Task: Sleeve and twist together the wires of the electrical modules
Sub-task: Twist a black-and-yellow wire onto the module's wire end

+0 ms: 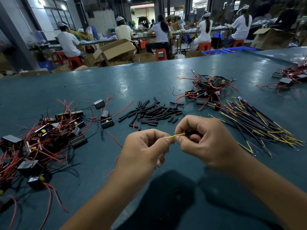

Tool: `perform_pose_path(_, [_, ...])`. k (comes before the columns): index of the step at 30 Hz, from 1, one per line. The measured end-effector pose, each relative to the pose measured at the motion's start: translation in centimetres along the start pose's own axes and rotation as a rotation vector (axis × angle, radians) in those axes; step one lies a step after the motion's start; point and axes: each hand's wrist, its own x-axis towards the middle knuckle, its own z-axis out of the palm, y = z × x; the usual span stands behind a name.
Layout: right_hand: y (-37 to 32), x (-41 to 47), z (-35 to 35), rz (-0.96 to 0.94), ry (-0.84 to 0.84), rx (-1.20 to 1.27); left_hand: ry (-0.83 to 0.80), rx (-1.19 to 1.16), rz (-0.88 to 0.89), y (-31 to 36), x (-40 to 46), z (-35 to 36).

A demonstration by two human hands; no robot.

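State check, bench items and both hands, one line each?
left hand: pinching yellow wire end
right hand: gripping the wire's black part
yellow wire: held off the table, spanning both hands
black sleeves: loose pile, unused
modules at left: tangled heap
yellow-tipped wires: loose bundle on table

Yellow wire (178, 135) between both hands

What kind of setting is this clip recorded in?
Most likely a factory assembly floor for small electrical parts. The teal worktable holds piles of wired modules, cut black sleeves and bundled wires, and behind it capped workers sit along benches among cardboard boxes.
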Motion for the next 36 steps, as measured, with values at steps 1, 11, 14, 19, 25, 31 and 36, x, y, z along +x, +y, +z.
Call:
perform_pose_path(1, [0.0, 0.0, 0.0, -0.023, 0.001, -0.014, -0.060, -0.088, -0.069, 0.1, 0.0, -0.1])
perform_pose_path(11, [0.4, 0.1, -0.5, -0.007, -0.077, -0.054, -0.138, -0.301, -0.170, -0.8, 0.5, -0.5])
perform_pose_path(14, [0.4, 0.3, -0.7, 0.006, -0.085, -0.048, -0.107, -0.269, -0.135, -0.9, 0.5, -0.5])
perform_pose_path(19, [0.4, 0.3, -0.7, 0.039, -0.064, -0.014, 0.028, 0.005, 0.094, -1.2, 0.2, -0.4])
perform_pose_path(25, [0.5, 0.5, -0.9, 0.127, -0.054, 0.078, 0.138, 0.325, 0.481, -1.4, -0.3, -0.3])
perform_pose_path(31, [0.5, 0.6, -0.9, 0.212, -0.072, 0.149, 0.208, 0.780, 0.908, -2.0, 0.1, -0.1])
perform_pose_path(36, [0.5, 0.6, -0.7, 0.236, -0.091, 0.166, 0.178, 0.835, 0.934, -2.1, 0.3, -0.1])
